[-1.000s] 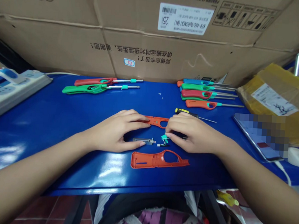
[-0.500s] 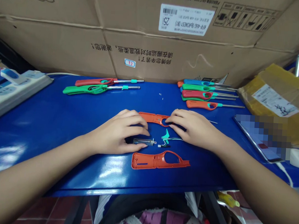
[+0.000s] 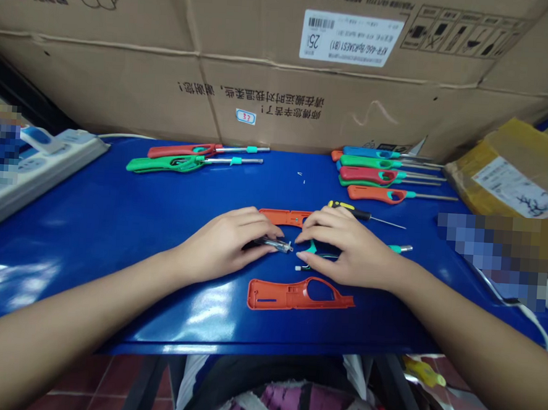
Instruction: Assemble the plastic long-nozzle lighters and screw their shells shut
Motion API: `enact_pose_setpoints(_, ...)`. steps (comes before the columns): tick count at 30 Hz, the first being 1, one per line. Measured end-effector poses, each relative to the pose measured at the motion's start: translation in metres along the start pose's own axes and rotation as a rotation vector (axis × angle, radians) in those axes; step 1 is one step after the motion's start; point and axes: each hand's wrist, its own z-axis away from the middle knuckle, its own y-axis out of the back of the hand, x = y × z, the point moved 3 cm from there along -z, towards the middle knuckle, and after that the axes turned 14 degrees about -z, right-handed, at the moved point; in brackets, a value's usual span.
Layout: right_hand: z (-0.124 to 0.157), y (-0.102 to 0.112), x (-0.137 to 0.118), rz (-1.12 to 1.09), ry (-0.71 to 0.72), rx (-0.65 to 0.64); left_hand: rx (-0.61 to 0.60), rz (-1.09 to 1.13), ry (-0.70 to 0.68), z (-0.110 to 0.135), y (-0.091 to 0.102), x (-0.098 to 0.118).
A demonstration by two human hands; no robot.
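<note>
My left hand pinches a clear lighter fuel tank between thumb and fingers, its metal valve end pointing right. My right hand hovers just right of it, thumb and fingers apart around a teal trigger. Below its thumb, a thin wire part with a white tip shows. A metal tube end with a teal collar sticks out beyond the right hand, its middle hidden. One orange lighter shell half lies behind my hands, partly covered. The other orange shell half lies in front, hollow side up.
Behind my right hand lies a black-and-yellow screwdriver. Several lighters are grouped at the back right, a red one and a green one at back left. A power strip, phone and cardboard box surround the area.
My left hand has closed on the fuel tank and lifted it. My right hand has come down from the far shell half to the trigger, uncovering the screwdriver. The view shifted slightly.
</note>
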Motion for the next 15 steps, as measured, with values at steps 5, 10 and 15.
enact_pose_setpoints(5,-0.0026,-0.0101,0.0018,-0.041,-0.033,0.01,0.083,0.011,0.003,-0.0011,-0.0009,0.0027)
enact_pose_setpoints(10,-0.0052,-0.0118,0.0025,-0.07,-0.051,0.076,0.106,0.038,0.022,-0.0004,0.0001,0.0027)
enact_pose_setpoints(15,-0.0027,-0.0021,0.001,-0.012,-0.066,0.049,0.01,0.07,0.031,0.0004,-0.002,0.0016)
